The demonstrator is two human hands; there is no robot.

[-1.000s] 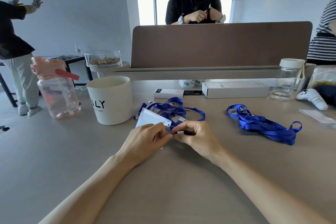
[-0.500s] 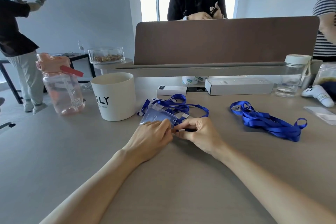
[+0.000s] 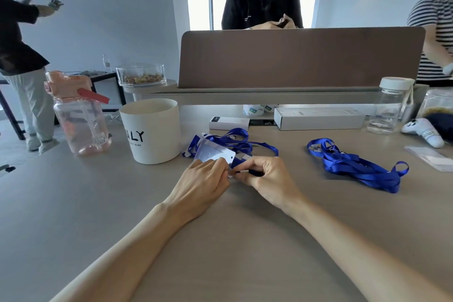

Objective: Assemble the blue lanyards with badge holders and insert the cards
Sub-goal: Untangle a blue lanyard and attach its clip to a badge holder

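Observation:
My left hand (image 3: 203, 184) pinches the near edge of a clear badge holder (image 3: 214, 154), which tilts up off the table. My right hand (image 3: 267, 179) grips the clip end of a blue lanyard (image 3: 235, 142), held against the holder's corner with its punched hole. The fingertips of both hands meet there and hide the clip. That lanyard's strap lies tangled just behind the holder. A second pile of blue lanyards (image 3: 355, 167) lies on the table to the right, apart from my hands. Flat clear holders (image 3: 434, 160) rest at the far right edge.
A white cup (image 3: 152, 133) stands left of the holder, a pink water bottle (image 3: 79, 115) further left. White boxes (image 3: 318, 117), a clear bottle (image 3: 389, 108) and a white controller (image 3: 424, 130) line the back. A brown divider (image 3: 294, 56) rises behind; people stand beyond it.
The badge holder has tilted up and turned slightly in my left hand while my right hand keeps the lanyard clip at its corner. The view has dipped a little.

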